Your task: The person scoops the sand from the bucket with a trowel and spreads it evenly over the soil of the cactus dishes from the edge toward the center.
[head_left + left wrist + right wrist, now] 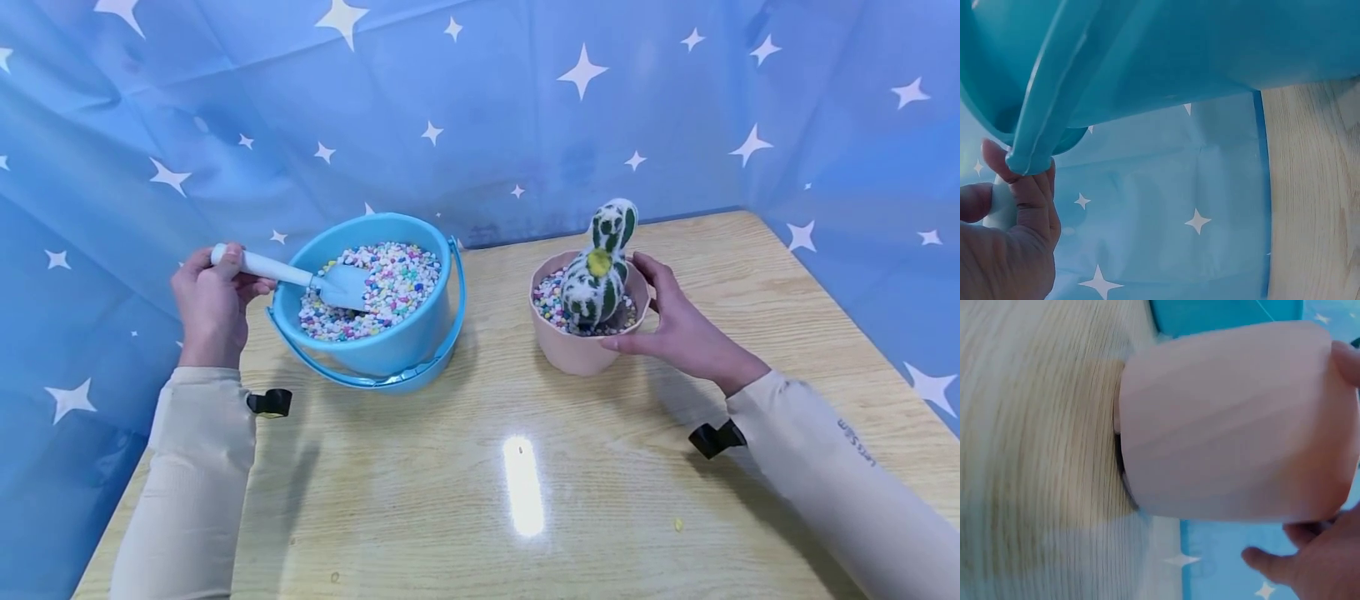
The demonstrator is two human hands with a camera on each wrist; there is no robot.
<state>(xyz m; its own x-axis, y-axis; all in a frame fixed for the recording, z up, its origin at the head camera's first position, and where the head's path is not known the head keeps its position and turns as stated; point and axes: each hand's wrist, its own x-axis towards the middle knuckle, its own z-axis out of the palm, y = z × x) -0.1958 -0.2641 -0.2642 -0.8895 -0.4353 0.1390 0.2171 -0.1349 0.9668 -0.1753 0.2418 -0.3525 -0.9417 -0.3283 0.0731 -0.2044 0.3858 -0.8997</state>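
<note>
My left hand (213, 304) grips the white handle of a small toy shovel (345, 287). The shovel's pale blue blade lies over the multicoloured pebbles (405, 275) inside a blue bucket (408, 337). In the left wrist view, fingers and thumb close round the handle beside the bucket's rim. My right hand (678, 333) holds a pink flower pot (573, 354) by its right side, thumb on the near rim and fingers at the back. A white-fuzzed green cactus (592, 287) with a yellow flower stands in the pot, with similar pebbles around it. The right wrist view shows the pot's side (1229, 425).
The bucket's handle (360, 381) hangs down along its front. Both containers stand on a wooden table (420, 492), the bucket left and the pot right. A blue curtain with white stars (480, 108) hangs behind and beside the table.
</note>
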